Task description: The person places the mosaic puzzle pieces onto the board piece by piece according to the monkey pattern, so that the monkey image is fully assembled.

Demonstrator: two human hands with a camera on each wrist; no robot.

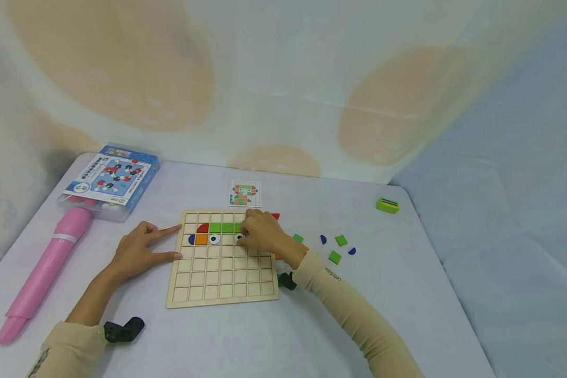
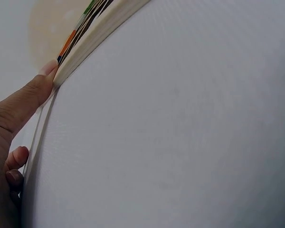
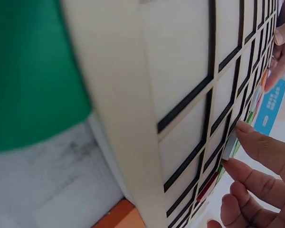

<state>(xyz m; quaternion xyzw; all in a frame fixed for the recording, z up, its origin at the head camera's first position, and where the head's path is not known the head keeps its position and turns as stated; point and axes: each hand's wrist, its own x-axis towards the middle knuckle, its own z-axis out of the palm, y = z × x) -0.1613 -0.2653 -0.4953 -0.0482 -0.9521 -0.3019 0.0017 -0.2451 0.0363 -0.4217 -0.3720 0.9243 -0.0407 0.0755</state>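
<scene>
A wooden grid board [image 1: 217, 278] lies on the table. Straight thumb and forefinger of my left hand [image 1: 134, 252] touch its left edge, the other fingers bent. Over the board's upper right part, my right hand [image 1: 266, 235] pinches a white eye tile [image 3: 230, 145] between thumb and forefinger, at a cell. In the same row sit another eye tile [image 1: 214, 239], an orange square [image 1: 201, 239] and a blue half-round [image 1: 191, 239]. Above them are a red curved piece [image 1: 203, 228] and green squares [image 1: 228, 228], partly hidden by the right hand.
A pattern card [image 1: 245, 193] lies behind the board. Loose green squares [image 1: 334, 257] and blue half-rounds [image 1: 352, 251] lie at right, a small green block [image 1: 387, 205] farther off. At left are a boxed set [image 1: 118, 181] and a pink tube-shaped object [image 1: 47, 273].
</scene>
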